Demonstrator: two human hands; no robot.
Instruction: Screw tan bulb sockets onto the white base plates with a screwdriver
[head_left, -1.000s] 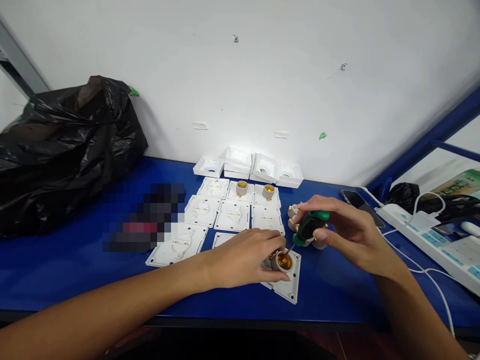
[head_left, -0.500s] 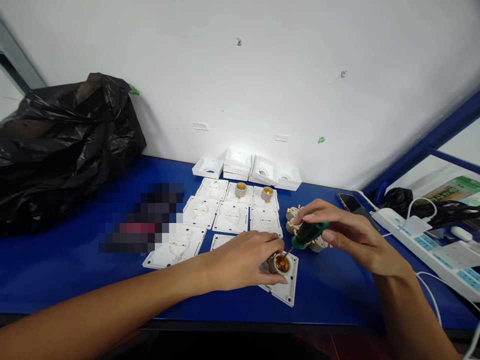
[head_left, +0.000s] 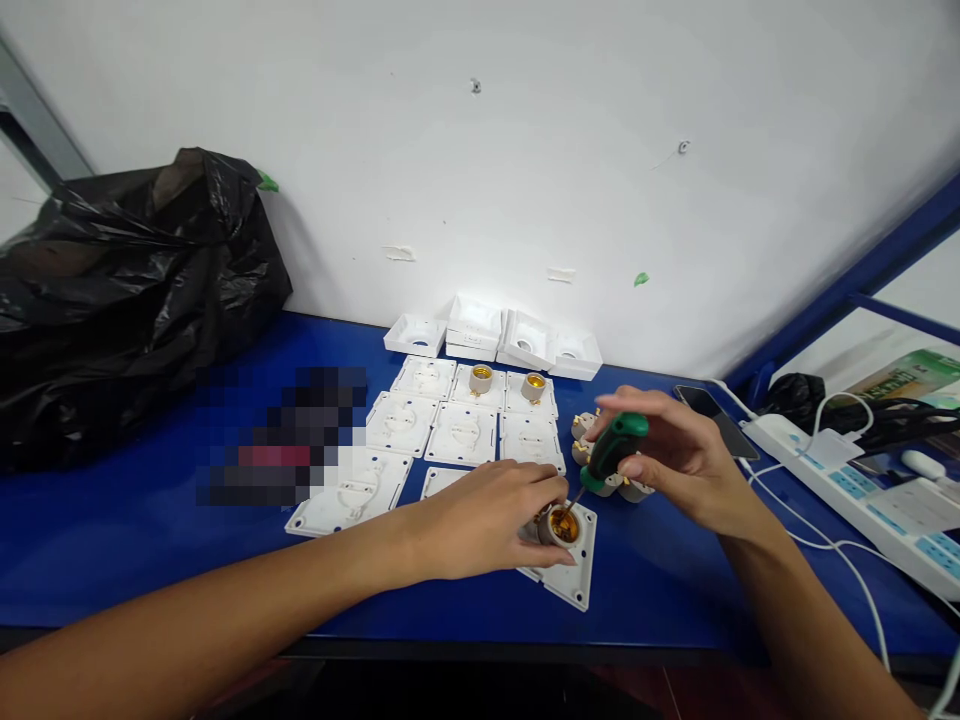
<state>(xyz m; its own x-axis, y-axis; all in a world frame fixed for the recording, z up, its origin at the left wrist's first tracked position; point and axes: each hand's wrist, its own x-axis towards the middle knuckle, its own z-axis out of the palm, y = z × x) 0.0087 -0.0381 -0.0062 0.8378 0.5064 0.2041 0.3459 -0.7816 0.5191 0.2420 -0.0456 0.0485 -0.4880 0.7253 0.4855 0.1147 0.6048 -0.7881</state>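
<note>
My left hand [head_left: 499, 520] grips a lamp socket [head_left: 561, 527] with a brass-coloured threaded inside, pressing it on a white square base plate [head_left: 576, 580] near the table's front edge. In my right hand [head_left: 671, 455] is a screwdriver [head_left: 616, 450] with a green and black handle. It leans to the right, and its tip reaches down into the socket; the tip's contact with a screw is too small to make out. Several loose lamp sockets [head_left: 585, 428] lie partly hidden behind my right hand and the screwdriver.
White base plates [head_left: 461, 432] lie in rows, two bearing sockets [head_left: 481, 379]. White covers [head_left: 474, 322] stand along the wall. A black plastic bag [head_left: 135, 300] fills the left; a blurred dark item [head_left: 300, 440] lies before it. A phone [head_left: 716, 420], power strip [head_left: 855, 490] and cables are at right.
My right hand has shifted its fingers around the screwdriver handle, and the forearm has swung slightly. The screwdriver stands more upright. My left hand and the socket have stayed in place.
</note>
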